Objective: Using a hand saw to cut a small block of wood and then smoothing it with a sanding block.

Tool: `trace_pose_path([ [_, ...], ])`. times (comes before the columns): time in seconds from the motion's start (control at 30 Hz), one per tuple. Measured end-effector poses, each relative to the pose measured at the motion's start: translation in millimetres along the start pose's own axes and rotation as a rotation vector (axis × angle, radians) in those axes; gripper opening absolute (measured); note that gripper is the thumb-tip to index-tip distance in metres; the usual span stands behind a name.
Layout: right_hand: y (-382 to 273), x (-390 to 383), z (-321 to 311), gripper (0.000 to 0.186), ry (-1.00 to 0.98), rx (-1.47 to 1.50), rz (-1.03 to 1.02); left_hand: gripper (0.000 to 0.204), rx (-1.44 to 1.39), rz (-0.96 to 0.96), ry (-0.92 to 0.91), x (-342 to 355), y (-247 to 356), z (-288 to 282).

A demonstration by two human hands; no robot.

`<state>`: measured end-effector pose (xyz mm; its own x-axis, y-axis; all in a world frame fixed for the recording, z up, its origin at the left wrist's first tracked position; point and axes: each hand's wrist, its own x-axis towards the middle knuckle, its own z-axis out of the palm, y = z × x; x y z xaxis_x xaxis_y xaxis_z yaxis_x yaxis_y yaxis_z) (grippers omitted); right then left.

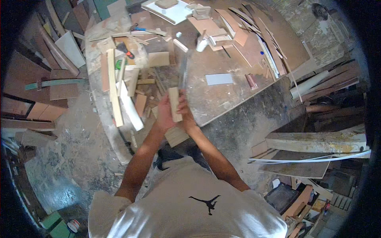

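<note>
A person in a light T-shirt (170, 198) holds a pale wooden block (175, 104) in front of the body, beside a scatter of wood offcuts on the cluttered counter (214, 101). The left hand (164, 113) cups one long side while the right hand (185, 109) wraps its fingers over the other, so the grip of both is closed around the block. A blurred grey strip (183, 71) stands just beyond the right hand; whether that hand also holds it, one cannot tell. The block looks stiff and fairly light, unlikely to bend or break under a firm squeeze, its dry-looking faces probably not slippery, though edges may be rough. Its long sides, near the middle, appear the surest place to take hold, with the ends left free.
</note>
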<state>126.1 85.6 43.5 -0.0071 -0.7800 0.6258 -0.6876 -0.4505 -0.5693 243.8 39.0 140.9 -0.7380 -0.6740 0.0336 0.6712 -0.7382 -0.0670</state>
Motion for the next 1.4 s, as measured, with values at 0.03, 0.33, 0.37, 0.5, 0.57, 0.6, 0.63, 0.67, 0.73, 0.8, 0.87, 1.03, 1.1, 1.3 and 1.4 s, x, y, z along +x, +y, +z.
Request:
trace_pose_path([
  [0.03, 11.4, -1.6, -4.2, 0.017, -0.093, 0.077, 0.055, 0.054, 0.076, 0.057, 0.065, 1.2, -1.7, -1.1],
  [0.33, 179.1, -5.3, -163.0, 0.039, -0.19, -0.063, 0.512, 0.052, 0.605, 0.307, 0.71, 45.2, -63.0, -59.7],
  [0.37, 214.3, -2.5, -182.4, 0.042, -0.133, -0.167, 0.458, 0.051, 0.715, 0.35, 0.708, 56.7, -76.3, -64.0],
  [0.5, 292.0, 35.8, -268.9, 0.072, -0.05, -0.351, 0.337, 0.053, 0.654, 0.451, 0.797, 78.9, -131.0, -89.8],
  [0.57, 351.5, 36.8, -292.2, 0.081, -0.049, -0.408, 0.4, 0.054, 0.53, 0.442, 0.615, 111.5, -163.7, -92.0],
  [0.6, 368.8, 29.0, -295.4, 0.091, -0.065, -0.459, 0.462, 0.056, 0.529, 0.442, 0.567, 127.3, -176.5, -87.0],
  [0.63, 373.8, 33.0, -292.9, 0.099, -0.128, -0.492, 0.473, 0.054, 0.491, 0.442, 0.564, 136.1, -187.2, -86.9],
  [0.67, 382.1, 34.4, -292.6, 0.099, -0.131, -0.479, 0.467, 0.052, 0.456, 0.44, 0.545, 153.7, -194.0, -83.9],
  [0.73, 392.7, 33.0, -290.6, 0.091, -0.275, -0.601, 0.449, 0.048, 0.405, 0.463, 0.626, 185.5, -208.9, -71.5],
  [0.8, 394.3, 36.5, -291.3, 0.084, -0.318, -0.534, 0.426, 0.044, 0.375, 0.444, 0.534, 204.8, -208.5, -53.8],
  [0.87, 378.8, 50.6, -290.7, 0.077, -0.35, -0.476, 0.404, 0.045, 0.539, 0.548, 0.572, 225.3, -214.5, -21.3],
  [1.03, 242.1, 106.1, -286.5, 0.055, -0.152, 0.472, 0.49, 0.046, 0.558, 0.572, 0.515, 228.1, -198.1, -4.0],
  [1.1, 201.7, 126.2, -290.5, 0.057, -0.172, 0.479, 0.353, 0.046, 0.532, 0.577, 0.536, 229.0, -193.7, 1.7],
  [1.3, 157.6, 163.6, -256.4, 0.052, -0.179, 0.504, 0.255, 0.054, 0.679, 0.649, 0.507, 236.7, -189.0, 14.8],
  [1.4, 146.9, 170.5, -237.2, 0.051, -0.165, 0.454, 0.218, 0.055, 0.61, 0.642, 0.439, 228.4, -165.5, 14.7],
])
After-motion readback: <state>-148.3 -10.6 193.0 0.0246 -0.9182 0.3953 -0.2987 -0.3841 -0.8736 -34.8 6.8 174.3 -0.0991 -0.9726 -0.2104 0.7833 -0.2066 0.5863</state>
